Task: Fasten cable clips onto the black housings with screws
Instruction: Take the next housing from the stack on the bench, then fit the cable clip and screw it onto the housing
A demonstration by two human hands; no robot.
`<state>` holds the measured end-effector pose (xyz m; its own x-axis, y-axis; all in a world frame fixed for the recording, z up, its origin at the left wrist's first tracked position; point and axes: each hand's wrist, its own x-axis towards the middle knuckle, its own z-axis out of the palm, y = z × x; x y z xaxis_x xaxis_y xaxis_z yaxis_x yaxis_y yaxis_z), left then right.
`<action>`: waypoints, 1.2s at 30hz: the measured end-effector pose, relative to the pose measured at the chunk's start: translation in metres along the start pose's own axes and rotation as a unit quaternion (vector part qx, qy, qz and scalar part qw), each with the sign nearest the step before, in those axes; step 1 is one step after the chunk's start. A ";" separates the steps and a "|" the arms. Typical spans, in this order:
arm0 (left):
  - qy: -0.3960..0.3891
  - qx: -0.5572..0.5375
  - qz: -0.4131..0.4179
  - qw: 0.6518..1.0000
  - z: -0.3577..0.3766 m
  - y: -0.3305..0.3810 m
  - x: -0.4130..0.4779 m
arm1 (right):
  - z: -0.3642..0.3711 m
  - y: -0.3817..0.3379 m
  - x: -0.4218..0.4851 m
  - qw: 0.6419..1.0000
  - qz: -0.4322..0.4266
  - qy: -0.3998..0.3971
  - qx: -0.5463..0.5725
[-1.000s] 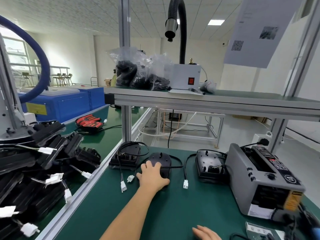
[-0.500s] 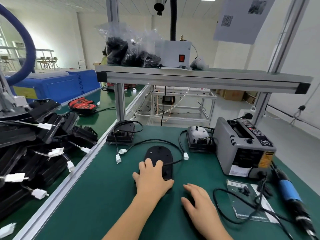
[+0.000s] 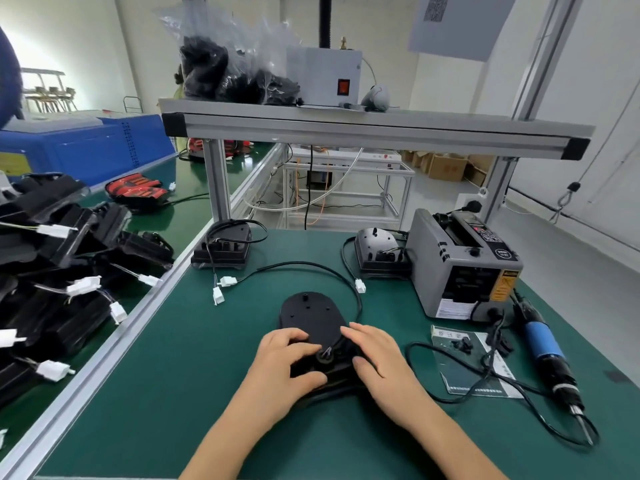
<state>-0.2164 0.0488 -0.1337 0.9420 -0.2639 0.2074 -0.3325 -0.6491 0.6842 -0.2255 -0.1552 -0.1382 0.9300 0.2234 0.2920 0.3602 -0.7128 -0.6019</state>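
A black oval housing (image 3: 311,317) lies flat on the green mat in front of me, its black cable (image 3: 332,268) looping round to a white connector (image 3: 360,285). My left hand (image 3: 284,368) grips the housing's near end from the left, fingers curled over the top and thumb at the near edge. My right hand (image 3: 377,358) holds the same end from the right, fingertips on top. A small black fitting (image 3: 325,355) shows between the two hands. Small black cable clips (image 3: 460,344) lie on a printed card to the right, beside a blue electric screwdriver (image 3: 543,351).
Two more housings (image 3: 225,247) (image 3: 379,251) sit at the back of the mat. A grey tape dispenser (image 3: 460,268) stands at the right. On the left bench lies a pile of black housings (image 3: 52,271). The screwdriver's cord (image 3: 450,396) trails across the mat.
My left hand has drawn the housing from the back of the mat toward me. My right hand has come up from the front edge onto it.
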 end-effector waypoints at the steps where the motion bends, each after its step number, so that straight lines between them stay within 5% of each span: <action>1: -0.006 -0.005 0.008 1.000 0.000 -0.001 -0.001 | -0.001 0.000 -0.001 1.000 -0.009 0.012 -0.014; 10: -0.075 -0.059 0.043 0.994 -0.012 0.000 -0.008 | -0.001 0.002 -0.019 0.998 -0.025 0.050 0.014; 32: 0.142 -0.029 0.006 0.989 0.027 0.034 -0.019 | 0.002 -0.005 -0.024 0.994 -0.033 0.101 0.017; 36: 0.128 -0.041 -0.004 0.991 0.027 0.033 -0.019 | -0.037 0.025 -0.028 0.979 0.030 0.192 -0.056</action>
<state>-0.2464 0.0127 -0.1337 0.9290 -0.0629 0.3648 -0.3299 -0.5877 0.7388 -0.2448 -0.2041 -0.1339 0.8457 -0.0720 0.5288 0.2751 -0.7903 -0.5475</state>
